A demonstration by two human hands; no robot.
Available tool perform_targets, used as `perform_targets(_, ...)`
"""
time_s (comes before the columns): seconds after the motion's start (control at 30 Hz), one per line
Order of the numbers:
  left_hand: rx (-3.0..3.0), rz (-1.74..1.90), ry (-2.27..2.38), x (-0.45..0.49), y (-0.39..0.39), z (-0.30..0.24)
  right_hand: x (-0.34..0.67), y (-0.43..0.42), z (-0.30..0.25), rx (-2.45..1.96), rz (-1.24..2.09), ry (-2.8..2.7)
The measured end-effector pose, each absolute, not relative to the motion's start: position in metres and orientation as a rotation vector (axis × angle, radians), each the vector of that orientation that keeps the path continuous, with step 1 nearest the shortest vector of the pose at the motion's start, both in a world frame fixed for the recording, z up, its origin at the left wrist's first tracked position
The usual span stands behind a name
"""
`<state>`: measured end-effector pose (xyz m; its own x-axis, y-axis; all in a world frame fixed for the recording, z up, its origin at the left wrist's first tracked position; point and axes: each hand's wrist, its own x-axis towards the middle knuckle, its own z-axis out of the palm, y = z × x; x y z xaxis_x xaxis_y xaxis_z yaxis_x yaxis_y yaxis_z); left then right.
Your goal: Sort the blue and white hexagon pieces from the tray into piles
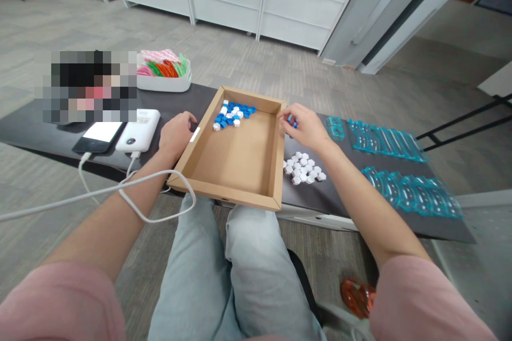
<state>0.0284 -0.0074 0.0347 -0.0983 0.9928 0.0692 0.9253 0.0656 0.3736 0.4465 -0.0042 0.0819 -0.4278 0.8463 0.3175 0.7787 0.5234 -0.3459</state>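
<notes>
The left hand (pixel 176 136) rests against the left wall of a shallow cardboard tray (pixel 240 157) that stands on a dark table (pixel 48 136). The fingers are curled loosely, and the hand presses on the side of the tray; it closes around nothing else.

The right hand (pixel 306 128) is just beside the right wall of the tray, above the table. Its fingertips are pinched together on a small blue piece (pixel 293 123), and only a little of this piece shows between the fingers. I cannot tell if the hand has more than one piece.

Inside the tray, in the far corner, lies a cluster of blue and white hexagon pieces (pixel 234 113), packed close together. On the table, just right of the tray and below the right hand, lies a small heap of white hexagon pieces (pixel 304 168).

Further right are two rows of clear turquoise curved parts (pixel 388 141), one row behind the other. Left of the tray are a white power bank (pixel 139 130) and a phone (pixel 100 136) with a bright screen, both with white cables (pixel 120 189) that hang down over the person's lap. Behind them stands a white box (pixel 164 81) with coloured strips.
</notes>
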Motion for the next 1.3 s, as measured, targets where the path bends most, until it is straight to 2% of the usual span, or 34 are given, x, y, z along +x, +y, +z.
perform_targets(0.27, 1.969, 0.482, 2.124, 0.028, -0.007, 0.034, 0.299, 0.034, 0.092, -1.238, 0.085, -2.848)
perform_targets(0.53, 1.981, 0.486, 2.116, 0.028, -0.006, 0.032, 0.275, 0.032, 0.078, -1.106, 0.2, -2.953)
perform_targets(0.63, 1.983, 0.491, 2.103, 0.027, -0.005, 0.032, 0.285, 0.021, 0.077, -1.027, 0.311, -2.907)
perform_targets(0.77, 1.987, 0.488, 2.099, 0.027, -0.006, 0.034, 0.313, 0.003, 0.078, -0.981, 0.697, -2.729)
perform_targets(0.87, 1.985, 0.469, 2.109, 0.028, -0.007, 0.035, 0.353, -0.011, 0.084, -0.954, 0.842, -2.467)
perform_targets(1.13, 1.971, 0.495, 2.12, 0.029, -0.007, 0.036, 0.499, -0.029, 0.068, -1.233, 0.954, -1.606)
perform_targets(1.3, 1.953, 0.491, 2.137, 0.031, -0.01, 0.04, 0.547, -0.028, 0.037, -1.39, 0.77, -1.55)
